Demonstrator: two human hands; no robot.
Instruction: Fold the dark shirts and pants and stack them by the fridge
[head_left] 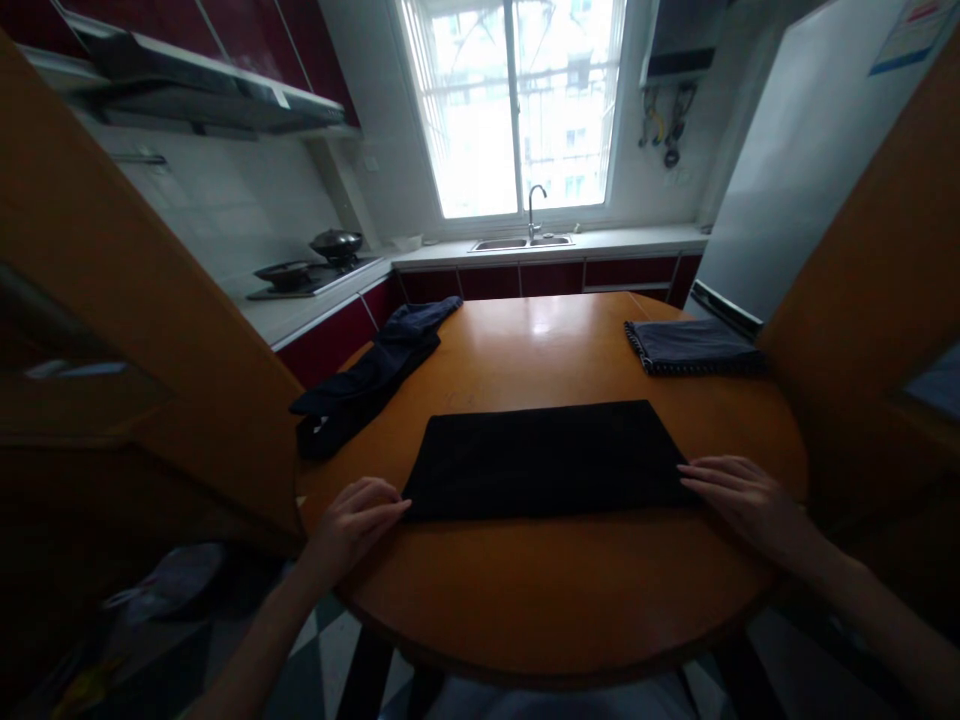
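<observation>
A black cloth [544,458], folded into a long flat rectangle, lies across the near half of a round wooden table [540,580]. My left hand [352,520] rests on the table at the cloth's near left corner, fingers curled and touching its edge. My right hand [739,490] lies flat at the cloth's right end, fingers stretched out on its corner. Neither hand lifts anything.
A crumpled dark garment [375,375] hangs over the table's far left edge. A folded grey denim piece [694,347] sits at the far right. Wooden panels flank both sides. Beyond are a counter with a stove [311,275], a sink [521,242] and a white fridge [795,160].
</observation>
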